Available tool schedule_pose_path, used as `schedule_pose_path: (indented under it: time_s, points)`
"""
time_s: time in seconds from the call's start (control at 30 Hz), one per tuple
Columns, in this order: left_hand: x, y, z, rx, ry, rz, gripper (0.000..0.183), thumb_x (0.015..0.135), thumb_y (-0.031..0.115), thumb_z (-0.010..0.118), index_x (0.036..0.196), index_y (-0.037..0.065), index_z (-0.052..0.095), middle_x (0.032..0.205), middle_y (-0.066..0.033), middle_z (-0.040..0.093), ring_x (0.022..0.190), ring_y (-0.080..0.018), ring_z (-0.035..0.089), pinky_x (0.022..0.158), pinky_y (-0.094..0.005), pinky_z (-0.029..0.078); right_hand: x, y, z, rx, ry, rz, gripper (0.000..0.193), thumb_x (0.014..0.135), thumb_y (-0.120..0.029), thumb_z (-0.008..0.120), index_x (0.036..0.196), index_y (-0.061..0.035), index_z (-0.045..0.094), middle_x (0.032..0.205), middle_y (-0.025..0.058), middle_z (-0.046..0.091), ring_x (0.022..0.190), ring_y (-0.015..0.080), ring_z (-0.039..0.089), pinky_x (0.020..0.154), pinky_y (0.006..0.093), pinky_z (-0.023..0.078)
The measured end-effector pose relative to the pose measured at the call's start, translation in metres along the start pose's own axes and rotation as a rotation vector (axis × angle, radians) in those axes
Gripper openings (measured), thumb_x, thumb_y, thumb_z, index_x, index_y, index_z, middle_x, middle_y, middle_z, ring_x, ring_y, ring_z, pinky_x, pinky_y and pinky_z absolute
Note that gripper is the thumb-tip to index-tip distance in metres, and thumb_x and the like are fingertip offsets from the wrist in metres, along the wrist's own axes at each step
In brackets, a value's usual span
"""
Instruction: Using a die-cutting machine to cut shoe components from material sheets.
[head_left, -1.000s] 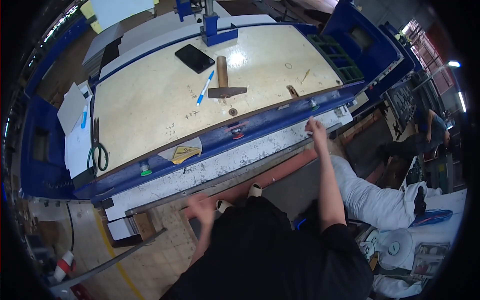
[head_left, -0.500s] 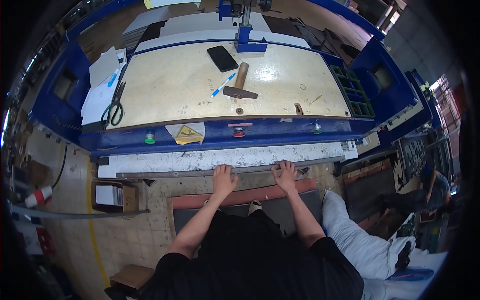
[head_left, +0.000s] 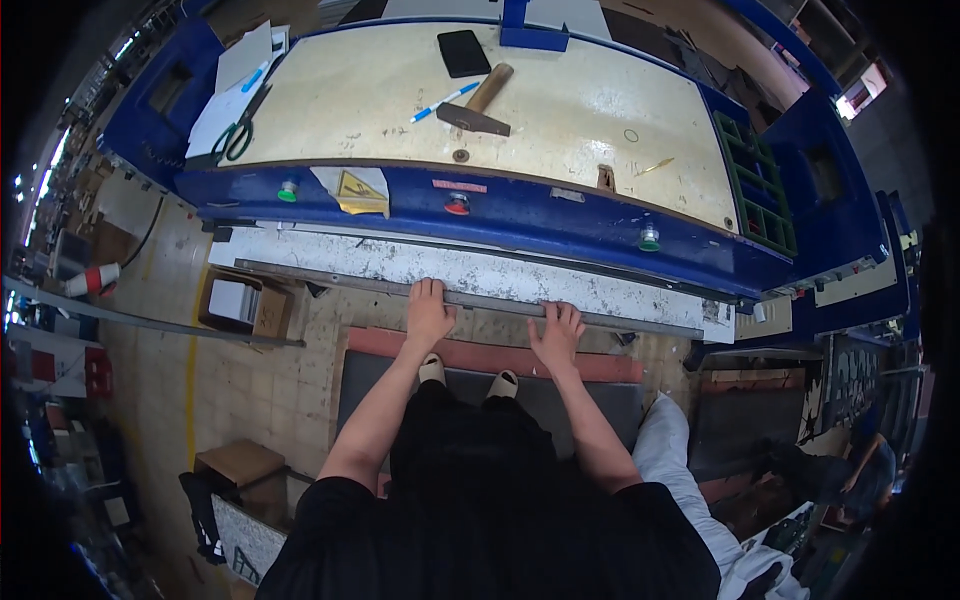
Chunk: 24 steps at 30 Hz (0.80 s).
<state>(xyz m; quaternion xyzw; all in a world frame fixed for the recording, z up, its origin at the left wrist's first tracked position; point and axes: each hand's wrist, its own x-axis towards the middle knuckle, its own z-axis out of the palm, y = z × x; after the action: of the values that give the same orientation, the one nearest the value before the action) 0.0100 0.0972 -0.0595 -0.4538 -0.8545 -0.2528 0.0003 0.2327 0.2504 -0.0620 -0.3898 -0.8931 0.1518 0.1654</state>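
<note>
Head view: both hands [head_left: 428,312] flat on metal bar [head_left: 470,298].

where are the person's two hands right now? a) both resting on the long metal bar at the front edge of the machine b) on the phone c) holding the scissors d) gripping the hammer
a: the left hand and right hand both lie on the long metal bar, while the hammer sits untouched on the table top.

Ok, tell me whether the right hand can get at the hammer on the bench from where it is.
Probably yes: the right hand rests on the metal bar, the hammer lies uncovered on the bench top, but it needs a long forward reach.
</note>
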Motion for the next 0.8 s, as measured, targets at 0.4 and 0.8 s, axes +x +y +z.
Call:
schedule_pose_path:
  time_s: [0.4,0.8]
  points:
    - [-0.032,-0.016,-0.018,-0.133,-0.431,-0.176,0.031,0.079,0.031,0.064,0.093,0.003,0.066,0.095,-0.0126,0.066,0.086,-0.035,0.061,0.078,-0.0454,0.049,-0.044,-0.002,-0.012,-0.034,-0.335,-0.028,0.029,0.083,-0.029,0.066,0.103,-0.0087,0.065,0.103,0.0113,0.057,0.104,0.0315,0.049,0.088,0.0463,0.036]
    - [-0.05,0.021,0.042,-1.718,-0.843,-1.544,0.029,0.095,0.015,0.05,0.122,0.004,0.055,0.127,-0.0107,0.061,0.119,-0.0248,0.057,0.1,-0.0388,0.044,0.014,-0.053,-0.01,0.152,-0.13,-0.134,0.026,0.08,-0.02,0.071,0.104,-0.0105,0.065,0.108,0.0078,0.058,0.107,0.0292,0.052,0.087,0.0416,0.038]
